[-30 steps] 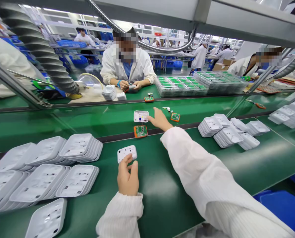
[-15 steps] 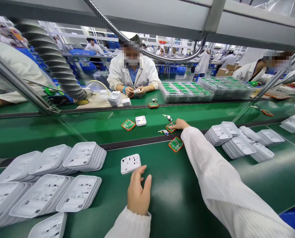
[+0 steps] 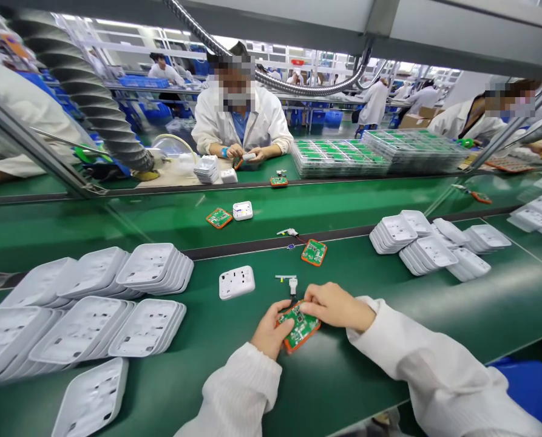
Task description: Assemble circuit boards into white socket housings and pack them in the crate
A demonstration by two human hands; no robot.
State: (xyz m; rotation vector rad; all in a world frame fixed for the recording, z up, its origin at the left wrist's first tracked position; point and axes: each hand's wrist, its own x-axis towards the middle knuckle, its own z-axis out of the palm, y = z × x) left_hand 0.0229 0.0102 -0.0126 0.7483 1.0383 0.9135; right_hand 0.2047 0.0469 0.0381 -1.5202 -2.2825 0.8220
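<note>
Between my hands is a green circuit board (image 3: 303, 331) with an orange rim, tilted above the green bench. My left hand (image 3: 273, 328) grips its left side, thumb on top. My right hand (image 3: 337, 306) pinches its upper right edge. A white connector (image 3: 293, 286) with a small white strip extends beyond the board's far edge. A second orange-rimmed board (image 3: 314, 252) lies farther off, beside the dark belt edge, with its own white connector piece (image 3: 290, 232). To the left of my hands a white plastic housing (image 3: 237, 283) lies flat on the bench.
Stacks of white housings (image 3: 145, 267) fill the left side, and more stacks (image 3: 428, 249) stand at the right. On the green belt (image 3: 170, 221) are another board (image 3: 219, 217) and a white housing (image 3: 242, 210). A co-worker (image 3: 241, 121) sits opposite, beside trays of boards (image 3: 338, 159).
My right hand has drawn a circuit board from the belt toward me, and my left hand has left the white housing's side to grip that board too. The view has shifted slightly.
</note>
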